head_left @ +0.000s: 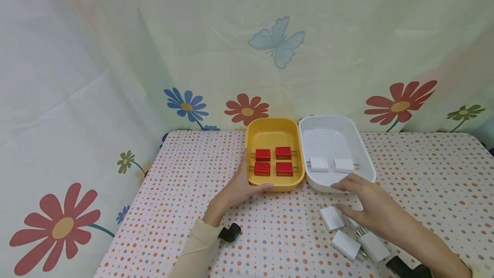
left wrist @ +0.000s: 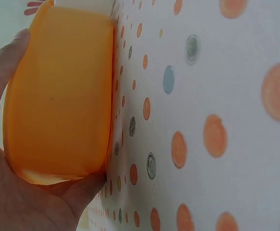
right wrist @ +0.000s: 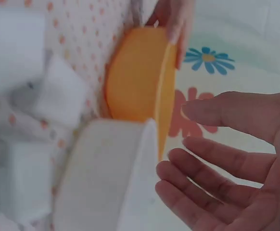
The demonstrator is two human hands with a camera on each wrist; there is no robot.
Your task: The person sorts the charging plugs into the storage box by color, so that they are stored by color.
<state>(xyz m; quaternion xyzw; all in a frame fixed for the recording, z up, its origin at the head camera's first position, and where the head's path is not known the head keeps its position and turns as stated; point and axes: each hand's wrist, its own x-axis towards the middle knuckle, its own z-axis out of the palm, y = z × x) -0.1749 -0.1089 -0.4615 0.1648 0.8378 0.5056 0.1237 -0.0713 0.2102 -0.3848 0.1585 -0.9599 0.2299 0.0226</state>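
Note:
My left hand (head_left: pixel 239 180) holds the near left corner of a yellow tray (head_left: pixel 274 125), its thumb along the front wall and its fingers along the left side. In the left wrist view the tray wall (left wrist: pixel 63 96) fills the grasp. Several red plug adapters (head_left: pixel 284 168) with metal prongs lie inside. Over the front rim of the white tray (head_left: pixel 335 130) hovers my right hand (head_left: pixel 370 200), thumb and fingers apart with nothing between them. Two white plug adapters (head_left: pixel 318 164) lie in that tray. Beside the right hand, white adapters (head_left: pixel 346 245) lie loose on the table.
Both trays stand side by side at the back of a table covered with a dotted cloth (head_left: pixel 278 243). Behind them hangs a flowered curtain (head_left: pixel 320 85). A black strap piece (head_left: pixel 230 232) sits at the left wrist.

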